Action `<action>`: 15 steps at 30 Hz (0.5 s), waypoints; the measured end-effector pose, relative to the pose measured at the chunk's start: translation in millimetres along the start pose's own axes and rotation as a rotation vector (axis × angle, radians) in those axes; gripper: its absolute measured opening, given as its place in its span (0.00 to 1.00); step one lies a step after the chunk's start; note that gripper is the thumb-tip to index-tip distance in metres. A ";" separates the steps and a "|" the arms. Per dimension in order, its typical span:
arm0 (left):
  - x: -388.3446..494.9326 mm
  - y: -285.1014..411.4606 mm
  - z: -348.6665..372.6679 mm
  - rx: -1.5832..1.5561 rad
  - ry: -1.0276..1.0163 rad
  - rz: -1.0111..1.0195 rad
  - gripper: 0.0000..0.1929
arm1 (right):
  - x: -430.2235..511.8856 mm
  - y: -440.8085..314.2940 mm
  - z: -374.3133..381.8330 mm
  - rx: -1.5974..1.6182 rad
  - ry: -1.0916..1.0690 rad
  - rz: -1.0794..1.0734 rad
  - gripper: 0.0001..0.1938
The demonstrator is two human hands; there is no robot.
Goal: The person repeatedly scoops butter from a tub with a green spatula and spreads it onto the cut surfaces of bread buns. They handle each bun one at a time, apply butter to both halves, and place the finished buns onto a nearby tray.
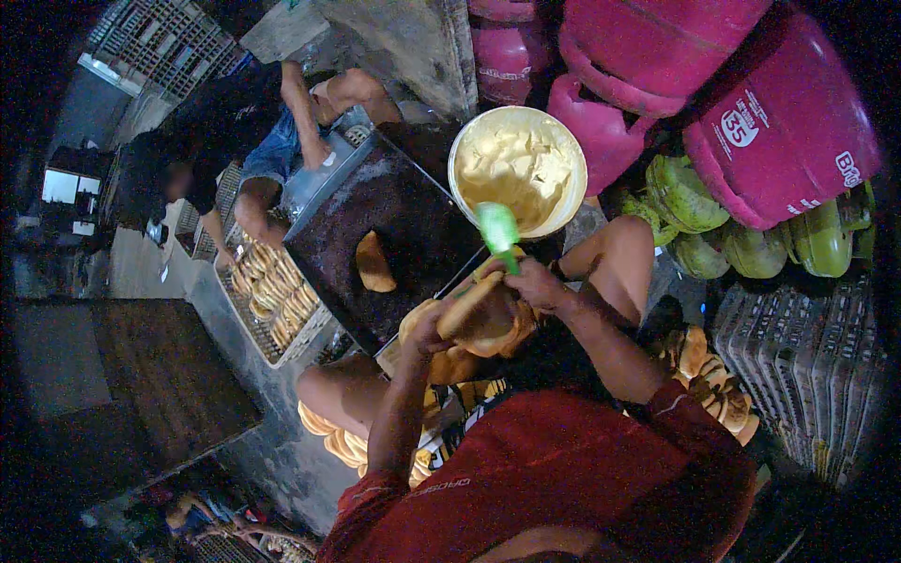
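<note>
My left hand grips a split bread roll tilted over my lap. In my right hand is a green spatula, its blade blurred, between the roll and a white bucket. That round bucket holds pale yellow cream and stands just beyond my right hand. More bread rolls lie beneath my hands, partly hidden by them. A single roll rests on the dark tabletop in front of me.
Across the dark surface sits another person, a hand at a crate filled with rolls. Pink gas cylinders and green ones stand at the upper right. Stacked plastic crates are at the right, beside more rolls.
</note>
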State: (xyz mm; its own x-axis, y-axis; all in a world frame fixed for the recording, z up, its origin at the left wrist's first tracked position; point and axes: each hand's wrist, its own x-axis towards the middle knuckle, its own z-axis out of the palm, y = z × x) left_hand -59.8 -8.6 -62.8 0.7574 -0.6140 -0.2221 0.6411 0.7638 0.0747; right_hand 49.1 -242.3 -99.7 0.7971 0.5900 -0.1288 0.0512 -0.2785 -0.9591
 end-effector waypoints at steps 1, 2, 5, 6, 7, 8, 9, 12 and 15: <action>5.1 1.0 -2.6 0.109 0.069 0.007 0.37 | 10.1 1.5 -2.1 0.099 -0.042 -0.005 0.14; 9.3 3.1 -4.6 0.216 0.134 0.017 0.37 | 23.1 4.3 -4.7 0.188 -0.146 -0.043 0.15; 16.7 10.8 -8.1 0.544 0.326 0.054 0.35 | 85.6 29.0 -31.9 0.213 0.279 0.368 0.18; 12.2 13.8 -8.3 0.581 0.396 0.101 0.34 | 109.8 43.0 -43.8 0.088 0.267 0.364 0.17; 9.7 16.4 -8.8 0.603 0.405 0.113 0.34 | 136.0 59.6 -53.4 0.032 0.332 0.301 0.15; 2.5 19.0 -8.9 0.618 0.445 0.144 0.34 | 162.7 78.0 -60.9 -0.067 0.283 0.320 0.14; -3.9 20.9 -9.1 0.632 0.487 0.176 0.34 | 191.8 97.0 -65.1 -0.131 0.308 0.344 0.13; -21.3 26.0 -10.3 0.593 0.514 0.201 0.34 | 270.7 150.2 -56.9 -0.110 0.413 0.502 0.11; -27.1 27.7 -8.3 0.431 0.319 0.360 0.35 | 311.8 179.0 -44.0 0.098 0.503 0.673 0.11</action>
State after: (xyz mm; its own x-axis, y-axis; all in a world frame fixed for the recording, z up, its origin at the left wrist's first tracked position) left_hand -63.6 30.8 -62.8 0.9030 -0.1940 -0.3833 0.3961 0.7216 0.5678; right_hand 333.2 -141.6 -300.5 0.8129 -0.0925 -0.5751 -0.5645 -0.3685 -0.7386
